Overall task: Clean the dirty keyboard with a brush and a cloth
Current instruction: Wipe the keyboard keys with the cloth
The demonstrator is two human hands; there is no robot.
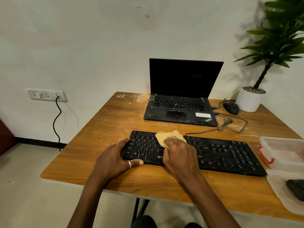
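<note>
At the table front edge, the left hand clamps the keyboard by its left end; the right hand, fingers curled, presses the cloth onto the keys. Hard wiping could pack grit between them, or flick it toward the laptop.

cloth on keyboard, both hands busy
right hand holds the yellow cloth down on left-centre keys; left hand grips keyboard's left end, thumb along front edge. laptop behind.
</note>
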